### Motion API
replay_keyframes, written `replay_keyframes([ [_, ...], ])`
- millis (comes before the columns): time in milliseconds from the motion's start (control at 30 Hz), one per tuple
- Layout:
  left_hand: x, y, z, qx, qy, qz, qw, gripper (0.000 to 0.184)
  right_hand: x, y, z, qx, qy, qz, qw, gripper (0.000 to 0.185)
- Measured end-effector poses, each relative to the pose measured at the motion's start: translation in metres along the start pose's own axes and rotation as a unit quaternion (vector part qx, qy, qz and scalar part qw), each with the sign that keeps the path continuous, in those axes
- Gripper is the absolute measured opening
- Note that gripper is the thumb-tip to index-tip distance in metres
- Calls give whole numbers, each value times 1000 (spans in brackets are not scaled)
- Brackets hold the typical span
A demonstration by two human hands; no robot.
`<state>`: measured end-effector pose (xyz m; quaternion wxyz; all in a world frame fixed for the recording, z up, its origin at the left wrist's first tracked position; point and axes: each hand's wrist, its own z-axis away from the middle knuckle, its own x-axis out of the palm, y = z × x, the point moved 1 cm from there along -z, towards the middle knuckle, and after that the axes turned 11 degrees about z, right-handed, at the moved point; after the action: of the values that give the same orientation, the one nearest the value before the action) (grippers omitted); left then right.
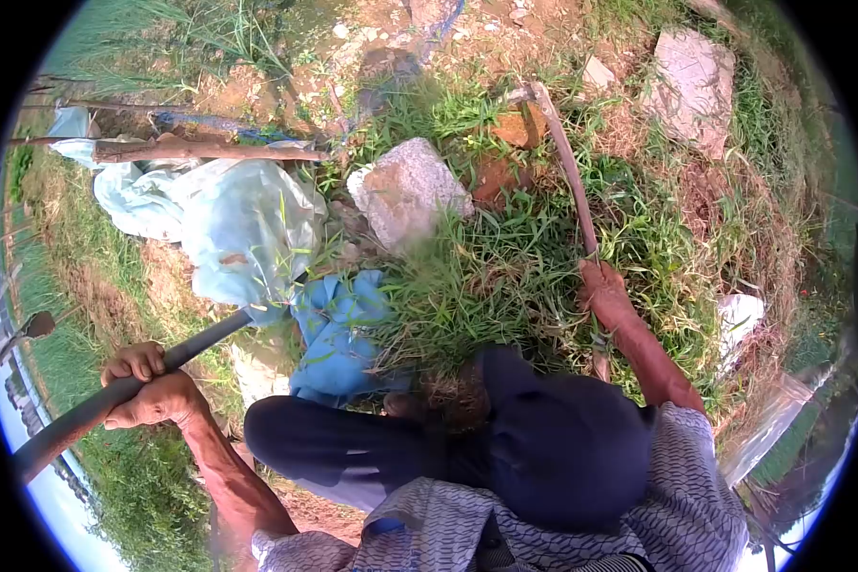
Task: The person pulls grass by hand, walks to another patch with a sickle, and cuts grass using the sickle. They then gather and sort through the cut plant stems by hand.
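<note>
My left hand (153,386) is wrapped round a thick dark pole (210,340), which slants up to the right towards the plastic sheeting. My right hand (607,291) is closed on a slim wooden stick (569,172). The stick's upper end bends to the left over the grass, and its lower end shows just below my fist. Between my two hands lie a crumpled blue cloth (338,329) and grass (505,276). Ahead of my knees sits a rough pale stone block (412,194).
Pale plastic sheeting (248,219) lies at the left, below a wooden post (205,151). Another flat stone slab (691,86) is at the upper right, near a reddish-brown stone (520,124). A white scrap (737,319) lies right of my right arm.
</note>
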<state>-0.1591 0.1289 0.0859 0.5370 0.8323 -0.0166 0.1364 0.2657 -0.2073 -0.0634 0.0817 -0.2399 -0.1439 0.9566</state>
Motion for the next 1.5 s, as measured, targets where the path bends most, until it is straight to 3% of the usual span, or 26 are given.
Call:
replay_keyframes([
  [133,-2,-4,-1,4,42,21,999,72,-16,18,29,4,13,28,1000,43],
  [200,11,1,2,15,74,16,997,69,-20,46,36,-17,19,-43,999,39],
  [367,3,2,0,-13,22,18,1000,66,-34,70,74,24,61,-110,992,35],
  [433,1,1,1,0,17,29,999,65,-24,78,46,10,54,-136,989,34],
  [533,-11,5,-4,-35,5,39,999,68,-1,99,27,105,31,-280,954,35],
  [633,-3,3,1,-16,-1,28,999,69,-10,64,-6,56,67,-366,927,36],
  [700,1,3,1,3,-20,1,1000,64,-32,42,-32,95,54,-325,940,41],
  [767,1,6,0,-17,-35,16,999,62,-61,25,-52,48,8,-16,999,48],
  [800,-1,7,0,-36,-42,25,998,61,-73,3,-55,37,-22,233,972,49],
  [833,-4,7,0,-34,-40,25,998,61,-85,-18,-58,15,-46,467,883,51],
  [900,-8,4,-1,-11,-34,31,999,60,-86,-51,-84,-39,3,641,767,52],
  [967,2,6,3,-26,-18,25,999,55,-68,-113,-114,-148,114,618,763,48],
  [1000,-3,7,1,-30,-17,39,999,52,-51,-129,-138,-267,170,531,786,61],
  [1033,-6,7,0,-35,-17,54,998,49,-32,-169,-139,-272,93,461,840,64],
  [1067,2,5,3,-31,-15,85,996,42,-6,-162,-179,-324,158,413,836,64],
  [1167,7,10,4,-26,13,21,999,41,39,-185,-227,-318,280,541,727,57],
  [1233,3,6,3,-16,15,36,999,42,42,-203,-254,-249,25,475,844,44],
  [1267,0,5,2,-10,5,32,999,43,49,-201,-270,-248,25,476,843,44],
  [1333,-1,8,4,-6,-2,25,1000,44,69,-196,-270,-326,23,541,775,40],
  [1367,0,8,3,-7,-5,19,1000,43,63,-191,-270,-239,-31,407,881,39],
  [1400,1,7,2,-4,-6,14,1000,43,60,-208,-223,-147,-82,258,951,40],
  [1467,0,9,3,-7,-5,18,1000,43,81,-197,-165,-189,-211,264,922,43],
  [1500,2,7,2,-11,-9,25,1000,44,89,-183,-132,-217,-310,367,850,45],
])
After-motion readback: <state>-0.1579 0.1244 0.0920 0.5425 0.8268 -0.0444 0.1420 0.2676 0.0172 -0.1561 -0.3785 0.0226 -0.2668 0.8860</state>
